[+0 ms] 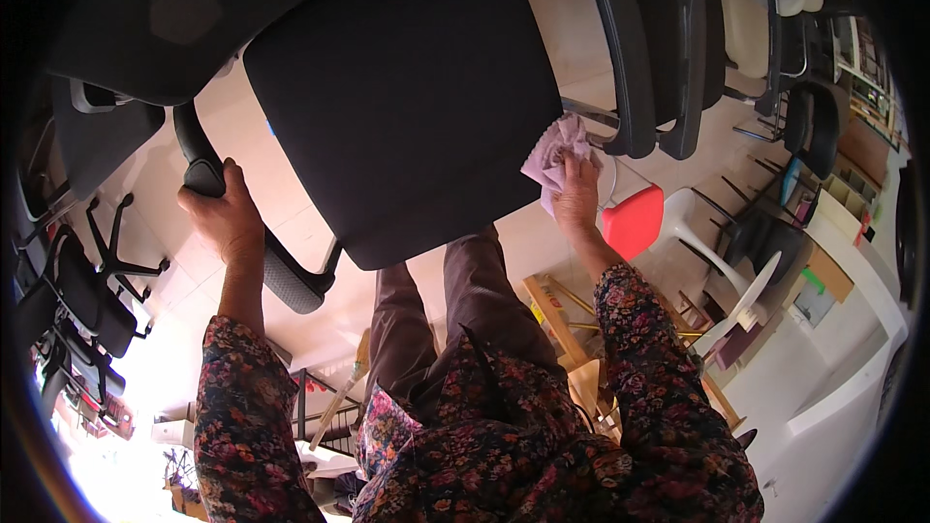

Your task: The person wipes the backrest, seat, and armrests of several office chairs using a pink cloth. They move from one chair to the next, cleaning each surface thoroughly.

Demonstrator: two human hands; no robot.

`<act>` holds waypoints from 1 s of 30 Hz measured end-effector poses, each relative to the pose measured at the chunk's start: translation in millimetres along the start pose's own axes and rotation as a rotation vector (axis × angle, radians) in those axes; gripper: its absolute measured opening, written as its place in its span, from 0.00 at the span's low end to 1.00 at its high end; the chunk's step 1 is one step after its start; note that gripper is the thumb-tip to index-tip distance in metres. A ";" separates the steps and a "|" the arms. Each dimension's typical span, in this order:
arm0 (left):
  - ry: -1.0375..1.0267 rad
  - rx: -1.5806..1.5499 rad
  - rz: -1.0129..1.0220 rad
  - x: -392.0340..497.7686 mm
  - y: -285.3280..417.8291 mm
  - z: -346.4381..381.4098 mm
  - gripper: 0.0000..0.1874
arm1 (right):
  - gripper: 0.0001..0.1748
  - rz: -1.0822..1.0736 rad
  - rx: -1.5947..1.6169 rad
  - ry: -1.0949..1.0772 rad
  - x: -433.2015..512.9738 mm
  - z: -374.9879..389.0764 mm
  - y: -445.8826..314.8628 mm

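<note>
A chair with a black seat point(414, 102) stands directly before me. My left hand point(229, 214) grips its black armrest point(207, 178), with the thumb on top near the front of the joint. The textured lower part of that armrest shows below the hand. My right hand point(577, 189) holds a bunched pink cloth point(556, 152) at the right edge of the seat, near its front corner. The cloth overlaps the seat's edge; whether it presses on the seat or on something beside it I cannot tell.
Black padded chairs point(632, 73) stand in a row at the right, with a red seat point(634, 221) and a white chair point(679, 218) below them. Black office chairs point(87, 290) and a five-armed chair base point(116, 250) are at the left. A wooden frame point(556, 319) stands beside my legs.
</note>
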State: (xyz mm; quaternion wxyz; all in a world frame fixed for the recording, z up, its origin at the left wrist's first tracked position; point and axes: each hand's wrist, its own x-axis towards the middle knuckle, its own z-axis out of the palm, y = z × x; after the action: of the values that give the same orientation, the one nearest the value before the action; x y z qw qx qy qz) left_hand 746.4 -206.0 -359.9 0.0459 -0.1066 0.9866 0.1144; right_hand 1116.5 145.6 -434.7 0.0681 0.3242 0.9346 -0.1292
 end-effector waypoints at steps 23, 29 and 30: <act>-0.015 0.023 -0.020 1.9 -1.6 0.7 0.36 | 0.32 0.235 0.565 0.568 -10.9 -149.4 2.5; -0.013 0.013 -0.042 1.2 -2.4 1.6 0.35 | 0.41 -0.011 0.210 0.421 140.8 -204.8 -77.5; -0.016 0.005 -0.042 1.2 -1.4 2.7 0.34 | 0.41 -0.091 0.165 0.441 166.2 -202.9 -84.9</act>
State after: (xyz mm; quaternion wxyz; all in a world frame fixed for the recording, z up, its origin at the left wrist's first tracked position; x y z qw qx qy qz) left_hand 745.7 -206.9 -362.9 0.0566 -0.1261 0.9841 0.1117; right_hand 925.0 237.1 -258.7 -0.1702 0.3068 0.9267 -0.1344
